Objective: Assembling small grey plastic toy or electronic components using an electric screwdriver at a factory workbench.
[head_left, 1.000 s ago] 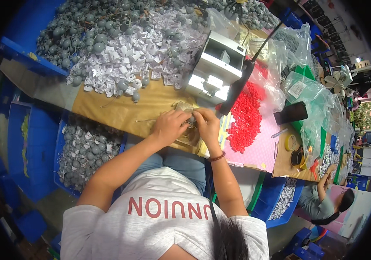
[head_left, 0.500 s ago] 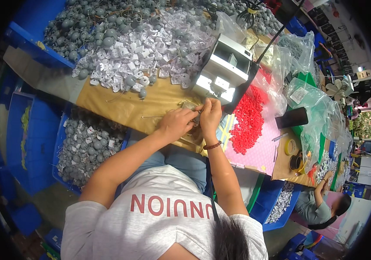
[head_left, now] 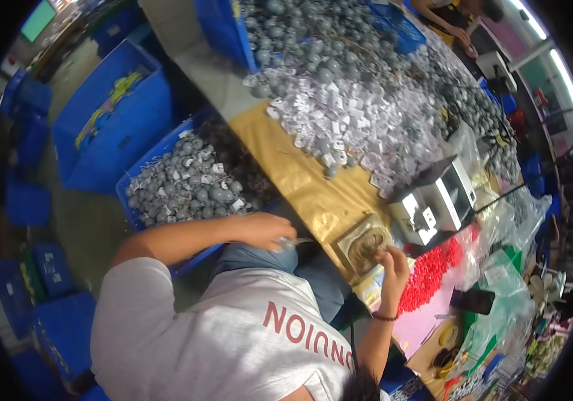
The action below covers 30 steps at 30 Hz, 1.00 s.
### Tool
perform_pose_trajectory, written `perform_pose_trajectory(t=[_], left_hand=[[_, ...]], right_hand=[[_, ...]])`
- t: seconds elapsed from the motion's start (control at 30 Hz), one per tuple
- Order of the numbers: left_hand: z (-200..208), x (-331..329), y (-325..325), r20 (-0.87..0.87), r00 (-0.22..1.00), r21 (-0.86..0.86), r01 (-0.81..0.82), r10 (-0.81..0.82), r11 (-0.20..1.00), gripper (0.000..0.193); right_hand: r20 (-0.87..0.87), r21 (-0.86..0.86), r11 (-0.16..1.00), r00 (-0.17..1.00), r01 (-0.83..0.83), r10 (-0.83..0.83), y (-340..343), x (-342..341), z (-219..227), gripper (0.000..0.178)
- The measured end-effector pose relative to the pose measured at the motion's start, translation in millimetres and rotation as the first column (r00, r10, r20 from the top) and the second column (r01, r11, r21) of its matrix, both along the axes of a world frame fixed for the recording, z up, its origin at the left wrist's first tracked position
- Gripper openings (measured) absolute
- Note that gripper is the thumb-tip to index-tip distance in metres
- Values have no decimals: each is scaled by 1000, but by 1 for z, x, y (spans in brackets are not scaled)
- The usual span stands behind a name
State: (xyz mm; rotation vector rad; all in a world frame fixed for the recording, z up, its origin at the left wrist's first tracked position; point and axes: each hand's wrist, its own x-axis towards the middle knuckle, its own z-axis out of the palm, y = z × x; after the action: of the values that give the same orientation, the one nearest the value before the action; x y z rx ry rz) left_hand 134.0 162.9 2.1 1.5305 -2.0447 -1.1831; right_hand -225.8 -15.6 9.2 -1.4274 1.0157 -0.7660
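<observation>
My left hand [head_left: 270,230] is low over my lap, beside a blue crate [head_left: 156,157] heaped with grey round parts [head_left: 193,190]. Its fingers pinch a small grey part [head_left: 294,240]. My right hand [head_left: 393,260], with a thin band on the wrist, is at the edge of a small square tan tray [head_left: 361,246] on the brown paper-covered table [head_left: 300,174]. Its fingers are curled at the tray's rim, and what they hold is hidden.
A big heap of grey round parts and small white packets [head_left: 353,127] covers the table's far side. A white box-shaped machine [head_left: 437,204] stands behind the tray. Red small pieces [head_left: 430,271] lie on a pink sheet at the right. Blue crates [head_left: 109,120] line the floor. Another person [head_left: 453,17] works at the far end.
My left hand has left the tray and dropped toward my lap and the crate with a small part. My right hand stays at the tray. The view has swung left.
</observation>
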Motion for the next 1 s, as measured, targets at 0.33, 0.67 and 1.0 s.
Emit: perform_pose_trajectory(t=[0.33, 0.67, 1.0], left_hand=[[-46, 241, 90, 828, 269, -276, -566, 491, 776, 34], [-16, 236, 104, 590, 121, -449, -773, 798, 449, 26], [21, 27, -101, 14, 858, -762, -323, 513, 562, 21]], right_hand=[[-18, -24, 992, 992, 127, -127, -22, -44, -19, 18], [-620, -558, 820, 719, -123, -314, -36, -108, -32, 21], [-726, -594, 753, 592, -283, -350, -47, -105, -37, 9]])
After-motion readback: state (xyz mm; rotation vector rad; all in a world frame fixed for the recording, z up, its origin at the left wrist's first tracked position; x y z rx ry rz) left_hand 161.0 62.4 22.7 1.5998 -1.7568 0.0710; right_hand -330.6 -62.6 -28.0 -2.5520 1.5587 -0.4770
